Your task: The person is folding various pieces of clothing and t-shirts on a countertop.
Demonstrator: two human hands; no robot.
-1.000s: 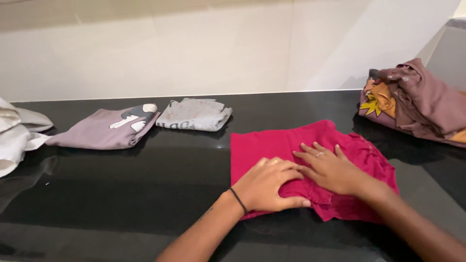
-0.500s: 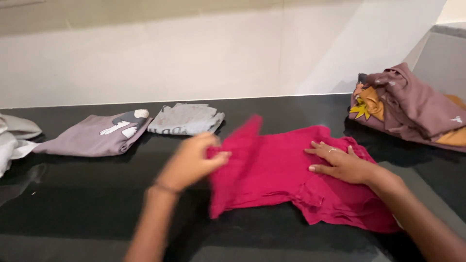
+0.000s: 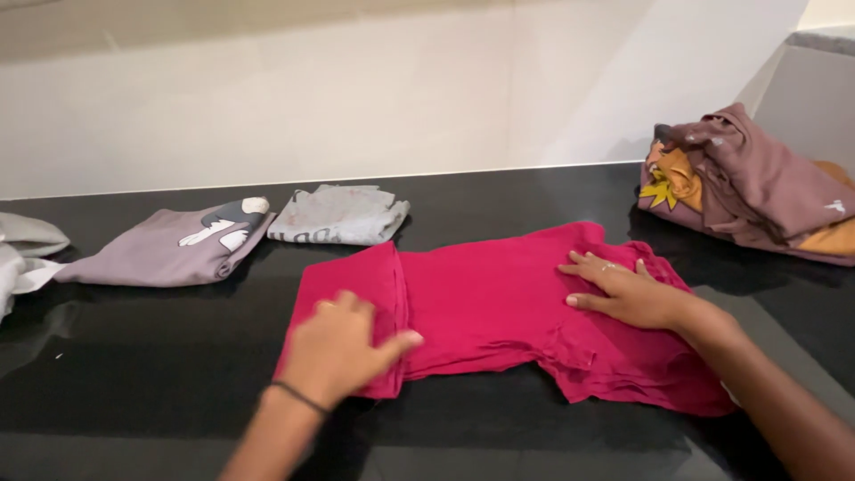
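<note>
A bright pink-red garment (image 3: pixel 499 303) lies spread across the glossy black counter (image 3: pixel 160 374). My left hand (image 3: pixel 337 346), with a thin dark band at the wrist, rests on the garment's left end, where a folded flap lies; its thumb pinches the flap's edge. My right hand (image 3: pixel 623 289) lies flat, fingers apart, on the garment's right part, pinning it down. The cloth is bunched and wrinkled under and beyond my right forearm.
A folded mauve shirt (image 3: pixel 169 247) with a printed figure and a folded grey shirt (image 3: pixel 340 215) lie at the back left. White cloth (image 3: pixel 22 258) sits at the far left edge. A heap of brown and orange clothes (image 3: pixel 757 183) is stacked at the back right. A pale wall rises behind.
My left hand pulled the garment's left side out and laid it down to the left, widening the cloth. My right hand stayed pressed on the right part.
</note>
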